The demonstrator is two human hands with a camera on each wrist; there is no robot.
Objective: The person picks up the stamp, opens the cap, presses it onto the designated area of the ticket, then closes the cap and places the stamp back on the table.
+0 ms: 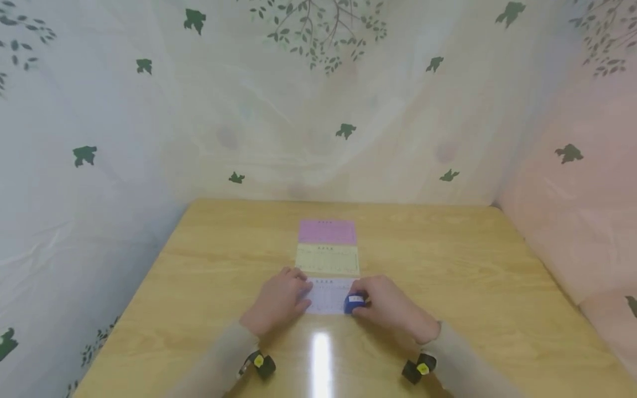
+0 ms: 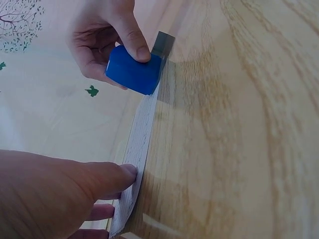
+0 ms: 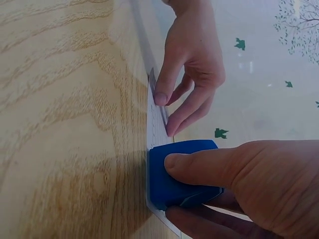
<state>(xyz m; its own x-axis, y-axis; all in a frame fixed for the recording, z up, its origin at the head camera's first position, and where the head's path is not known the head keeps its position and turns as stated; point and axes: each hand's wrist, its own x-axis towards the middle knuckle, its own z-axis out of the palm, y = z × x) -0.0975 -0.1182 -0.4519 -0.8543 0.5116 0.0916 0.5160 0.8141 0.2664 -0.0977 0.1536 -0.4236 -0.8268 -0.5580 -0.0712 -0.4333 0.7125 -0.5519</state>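
Observation:
On the table lies a white printed slip (image 1: 327, 296), nearest to me. My left hand (image 1: 283, 297) rests on its left end, thumb and fingertips touching the paper. Near the right end, my right hand (image 1: 385, 301) grips a small blue block (image 3: 182, 169) with a white label on top, which looks like a hand stamp. Its lower edge is against the slip; the underside is hidden. In the left wrist view, the right thumb (image 2: 134, 42) lies along one side of the block. Beyond the white slip are a yellow slip (image 1: 327, 260) and a pink slip (image 1: 327, 231).
The wooden table (image 1: 448, 254) extends to both sides of the slips. Patterned cloth (image 1: 308, 155) hangs behind it and along both sides. A strip of light reflects off the near tabletop. Each wrist wears a small dark camera.

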